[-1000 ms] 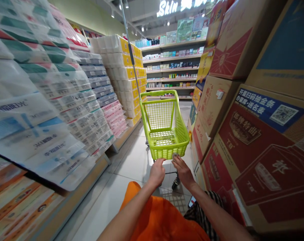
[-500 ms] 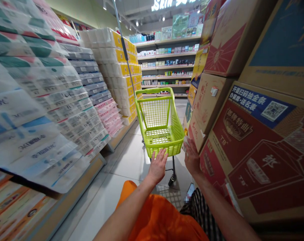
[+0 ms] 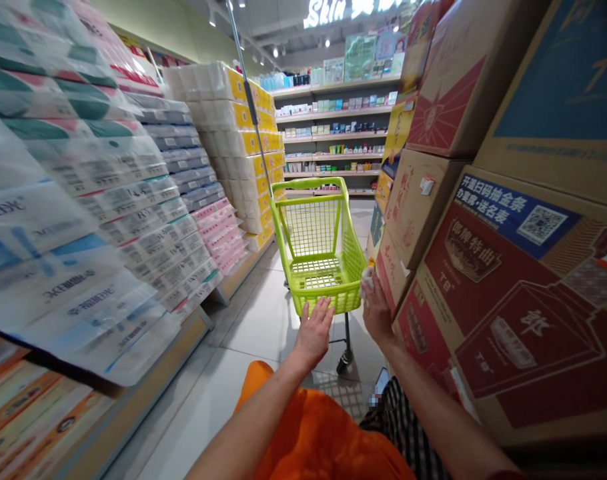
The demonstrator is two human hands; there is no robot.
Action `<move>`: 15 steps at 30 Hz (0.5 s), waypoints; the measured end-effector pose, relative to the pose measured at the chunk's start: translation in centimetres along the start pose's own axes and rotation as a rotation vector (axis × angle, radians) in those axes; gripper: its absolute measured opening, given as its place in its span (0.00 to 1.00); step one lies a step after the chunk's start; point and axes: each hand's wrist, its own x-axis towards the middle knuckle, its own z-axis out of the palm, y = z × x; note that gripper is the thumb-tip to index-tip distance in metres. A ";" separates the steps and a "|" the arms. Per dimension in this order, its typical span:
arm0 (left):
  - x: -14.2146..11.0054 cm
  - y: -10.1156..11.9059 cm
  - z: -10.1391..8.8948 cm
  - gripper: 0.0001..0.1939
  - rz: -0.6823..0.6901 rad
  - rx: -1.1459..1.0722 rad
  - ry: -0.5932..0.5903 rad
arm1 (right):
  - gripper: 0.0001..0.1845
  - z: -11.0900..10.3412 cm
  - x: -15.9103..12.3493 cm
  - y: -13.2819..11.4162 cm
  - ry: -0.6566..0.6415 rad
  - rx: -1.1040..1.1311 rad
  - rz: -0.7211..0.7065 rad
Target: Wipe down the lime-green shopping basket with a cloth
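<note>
A lime-green wire shopping basket on wheels (image 3: 317,267) stands ahead of me in the aisle, with a thin metal pole (image 3: 248,100) rising from its far left corner. My left hand (image 3: 314,332) lies against the basket's near wall, palm down and fingers spread, gripping nothing. My right hand (image 3: 377,310) is at the basket's near right corner, next to a stacked carton. Its fingertips pinch a small white item (image 3: 366,280), too small to identify. The basket holds nothing that I can see.
Stacked cardboard cartons (image 3: 513,300) in red and tan wall the right side. Plastic-wrapped tissue packs (image 3: 98,220) pile high on the left. Shelves of boxed goods (image 3: 333,127) stand beyond the tiled floor (image 3: 253,340). An orange garment (image 3: 308,433) fills the bottom.
My right hand has moved right from the basket's near rim to beside the cartons, still holding the white item. My left hand has opened its fingers, and the view has tilted slightly.
</note>
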 end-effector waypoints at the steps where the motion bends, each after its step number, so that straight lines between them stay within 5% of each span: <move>1: -0.2 -0.1 0.2 0.28 0.006 0.019 0.009 | 0.22 0.3 -0.8 -0.3 -0.032 0.019 -0.024; 5: -1.6 -1.3 0.8 0.28 -0.038 0.056 0.024 | 0.21 1.6 -4.2 -2.2 -0.121 0.068 -0.103; 10: -2.8 -3.2 0.5 0.30 -0.220 0.107 0.071 | 0.20 3.3 -2.0 -5.5 -0.069 0.093 -0.201; 15: -3.9 -4.4 0.5 0.30 -0.346 0.154 0.025 | 0.19 5.1 -3.7 -7.0 -0.240 0.088 -0.402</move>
